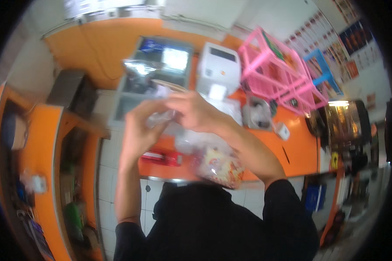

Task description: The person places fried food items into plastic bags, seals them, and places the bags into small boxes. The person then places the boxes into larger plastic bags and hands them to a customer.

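Both hands meet above an orange counter [300, 146]. My left hand [140, 122] curls around crumpled clear plastic [160, 119], with thumb and fingers pinching it. Against it, my right hand [194, 111] has its fingertips closed on the gathered top of that plastic; blur hides the exact grip. A thin tan flat piece [170, 85] shows just beyond the fingers, and I cannot tell which hand touches it. Below the right wrist, a clear bag with yellow and red contents [219, 164] lies at the counter's near edge. A red object with a white strip [161, 158] rests left of it.
A white label printer [219, 65] stands behind the hands, beside a grey compartmented case [124, 107]. Pink plastic baskets [264, 71] are stacked at the back right. A clear container [258, 114], a small white box [282, 131] and a black pen [286, 155] sit to the right.
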Available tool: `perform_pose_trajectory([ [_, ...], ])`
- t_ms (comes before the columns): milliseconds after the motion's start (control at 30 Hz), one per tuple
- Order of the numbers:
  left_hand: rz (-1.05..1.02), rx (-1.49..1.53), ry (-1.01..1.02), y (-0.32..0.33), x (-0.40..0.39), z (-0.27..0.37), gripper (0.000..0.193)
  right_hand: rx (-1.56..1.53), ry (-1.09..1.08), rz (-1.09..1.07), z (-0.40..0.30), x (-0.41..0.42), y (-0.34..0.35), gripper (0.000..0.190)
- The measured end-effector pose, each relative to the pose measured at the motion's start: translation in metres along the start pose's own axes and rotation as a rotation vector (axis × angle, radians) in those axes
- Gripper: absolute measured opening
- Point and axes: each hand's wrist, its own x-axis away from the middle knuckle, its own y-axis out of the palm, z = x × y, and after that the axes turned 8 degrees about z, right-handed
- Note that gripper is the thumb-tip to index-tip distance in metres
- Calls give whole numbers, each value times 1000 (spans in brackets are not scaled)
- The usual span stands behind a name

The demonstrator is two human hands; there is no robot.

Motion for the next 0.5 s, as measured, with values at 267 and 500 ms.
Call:
perform_pose_trajectory([
  [267, -89, 112, 44, 41, 77, 84, 65, -1020, 33, 98, -32, 85, -120, 27],
  [500, -408, 679, -376, 103, 76, 80, 84, 15, 604, -148, -50, 224, -72, 37],
])
